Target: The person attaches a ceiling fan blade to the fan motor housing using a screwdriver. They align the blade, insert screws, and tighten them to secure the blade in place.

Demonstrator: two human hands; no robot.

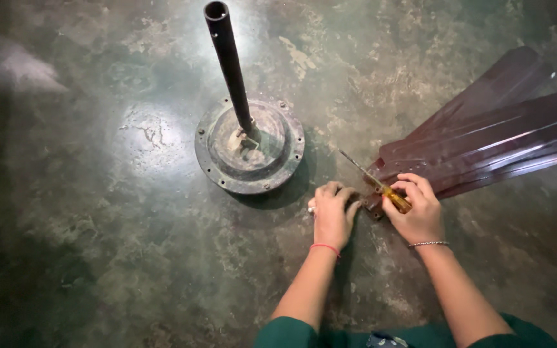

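A worn, mottled concrete floor (98,245) is shown. Beside the ceiling fan motor (249,145), a yellow-handled screwdriver (381,187) is gripped by the right hand (417,209); the left hand (332,212) is curled shut, pressed down near dark maroon fan blades (485,142).

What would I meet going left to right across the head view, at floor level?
Round grey metal fan motor housing with its dark upright pipe → left hand, pressed to the floor → right hand gripping a yellow-handled screwdriver → stack of dark maroon metal fan blades.
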